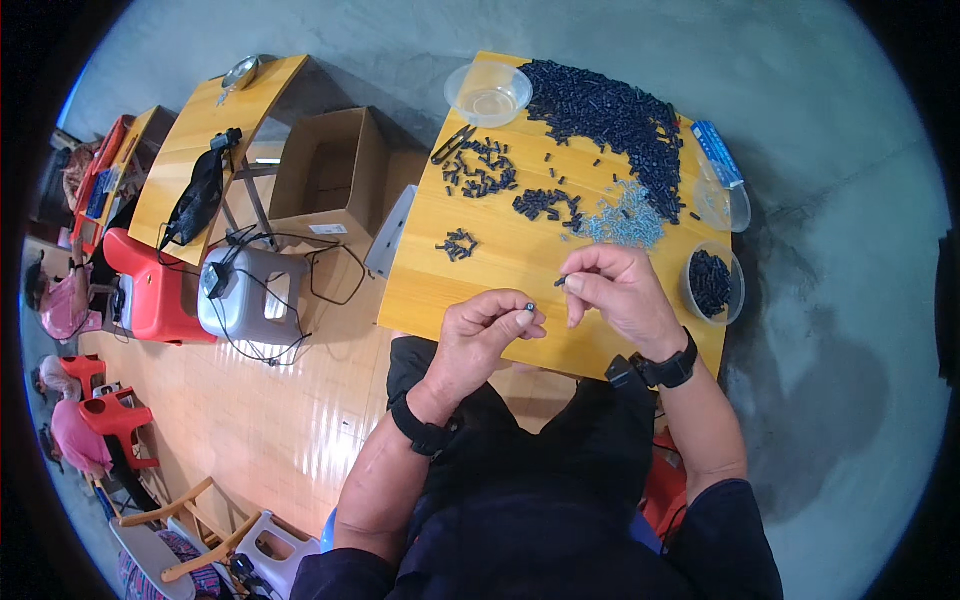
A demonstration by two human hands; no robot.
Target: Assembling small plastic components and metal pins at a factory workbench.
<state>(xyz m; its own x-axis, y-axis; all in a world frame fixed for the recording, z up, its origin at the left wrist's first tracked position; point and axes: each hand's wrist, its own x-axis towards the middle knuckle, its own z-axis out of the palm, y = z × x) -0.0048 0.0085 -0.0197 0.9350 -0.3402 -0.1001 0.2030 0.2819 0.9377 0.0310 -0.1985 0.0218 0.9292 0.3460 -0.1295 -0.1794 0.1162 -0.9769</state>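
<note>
Head view: I see the left hand (487, 325) pinching a small dark cylinder (530, 308) between thumb and forefinger, above the near edge of the wooden table (420, 290). The right hand (618, 288) is clamped on a second dark piece (560, 282) at its fingertips, apart from the first. I'd judge this pair midway through handling, since the two are not joined. Much seems left: a broad black heap (610, 110) covers the far side, with grey-blue bits (630, 220) scattered before it. Smaller clusters (482, 168) and a filled tub (739, 290) at the right suggest some sorting done, but I cannot tell which hold finished pieces.
</note>
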